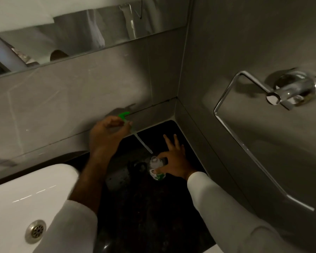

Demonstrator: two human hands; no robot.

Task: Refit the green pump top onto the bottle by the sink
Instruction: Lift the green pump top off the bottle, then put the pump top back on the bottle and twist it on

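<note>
While two white sleeves (pixel 77 227) are reaching in from the bottom edge, a white sink (pixel 13 194) with a metal drain (pixel 35 231) is sitting at the lower left, beside a dark speckled counter (pixel 144 216) that is filling the corner.

On that counter, to the right of the sink, the bottle (pixel 156 168) is standing upright with its neck open. It is clear near the top and is carrying a white and green label lower down. The right hand (pixel 173 159) is gripping it from the right side, thumb and forefinger pinching around the neck and shoulder while the other fingers are spreading out loosely toward the wall.

Farther back and to the left, the left hand (pixel 108 134) is hovering above the counter, its fingers curled and clasping the green pump top (pixel 124 115). Only the green spout is showing above the knuckles. A pale dip tube (pixel 143 143) is hanging down from the pump at a slant, its lower end lying just beside the bottle's open mouth; whether it is already inside is hard to tell.

Behind the hands, grey wall tiles (pixel 80 106) are meeting in a corner. A chrome towel ring (pixel 263 99) is hanging on the right wall, and a mirror (pixel 80 33) is running along the back wall at the top.
</note>
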